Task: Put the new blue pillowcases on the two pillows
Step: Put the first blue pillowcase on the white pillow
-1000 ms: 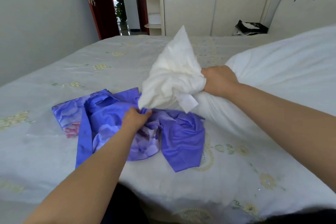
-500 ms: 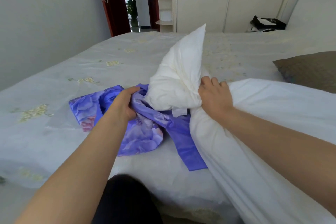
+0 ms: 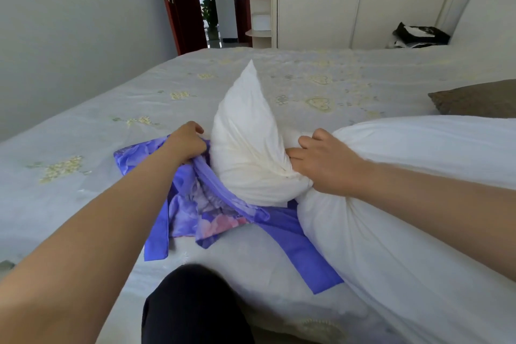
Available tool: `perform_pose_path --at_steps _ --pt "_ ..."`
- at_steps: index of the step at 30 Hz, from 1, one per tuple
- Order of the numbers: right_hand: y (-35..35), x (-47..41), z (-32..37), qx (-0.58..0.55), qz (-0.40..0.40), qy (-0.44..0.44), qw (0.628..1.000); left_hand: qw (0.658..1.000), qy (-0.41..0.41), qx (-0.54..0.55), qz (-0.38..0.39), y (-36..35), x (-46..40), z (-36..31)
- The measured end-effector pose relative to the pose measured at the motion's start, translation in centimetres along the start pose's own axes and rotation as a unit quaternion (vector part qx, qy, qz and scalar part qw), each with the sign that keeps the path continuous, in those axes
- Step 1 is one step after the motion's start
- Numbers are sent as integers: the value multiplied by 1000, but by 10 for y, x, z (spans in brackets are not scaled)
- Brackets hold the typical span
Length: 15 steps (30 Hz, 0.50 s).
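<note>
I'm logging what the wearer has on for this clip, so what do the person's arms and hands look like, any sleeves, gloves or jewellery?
Both forearms are bare right up to the frame edge, with no sleeve showing. The left hand and right hand wear no gloves, and no rings, watch or bracelet are visible. The only clothing in view is dark, near-black fabric on the person's leg at the bottom of the frame.

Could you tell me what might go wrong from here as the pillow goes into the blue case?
The left hand grips only one edge of the crumpled blue pillowcase, so the opening may collapse. The right hand pinches the white pillow at a twisted neck; its bunched end could snag or spring loose.
</note>
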State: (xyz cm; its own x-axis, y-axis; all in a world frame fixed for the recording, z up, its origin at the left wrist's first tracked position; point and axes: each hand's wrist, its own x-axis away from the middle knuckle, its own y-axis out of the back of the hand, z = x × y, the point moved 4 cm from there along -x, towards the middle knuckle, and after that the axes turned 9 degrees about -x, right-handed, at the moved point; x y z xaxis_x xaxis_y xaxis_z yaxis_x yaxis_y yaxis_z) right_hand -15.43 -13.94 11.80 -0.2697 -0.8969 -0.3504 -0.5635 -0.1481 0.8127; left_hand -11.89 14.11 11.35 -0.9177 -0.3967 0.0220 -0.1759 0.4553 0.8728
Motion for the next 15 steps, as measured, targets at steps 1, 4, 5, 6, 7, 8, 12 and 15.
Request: perform_pose_path --at_steps 1,4,5,6,7,8,12,15 --pt "-3 2 3 -3 -4 6 1000 995 -11 -87 -39 6 0 5" --pt "-10 1 15 -24 -8 35 999 989 7 -99 -109 26 -1 12" --pt "-11 -2 20 -34 0 45 998 991 15 -53 -118 33 -2 8" --pt "-11 -5 24 -44 4 57 997 992 25 -1 -124 41 -5 1" --pt "-12 -9 28 -53 5 67 996 990 30 50 -126 48 -8 -8" --pt "-12 -13 31 -58 6 74 996 988 26 94 -124 55 -11 -20" --pt "-7 -25 42 -68 8 63 996 984 -85 100 -124 64 -2 -84" --pt "-14 -33 47 -77 69 53 993 969 -216 29 -119 50 40 -134"
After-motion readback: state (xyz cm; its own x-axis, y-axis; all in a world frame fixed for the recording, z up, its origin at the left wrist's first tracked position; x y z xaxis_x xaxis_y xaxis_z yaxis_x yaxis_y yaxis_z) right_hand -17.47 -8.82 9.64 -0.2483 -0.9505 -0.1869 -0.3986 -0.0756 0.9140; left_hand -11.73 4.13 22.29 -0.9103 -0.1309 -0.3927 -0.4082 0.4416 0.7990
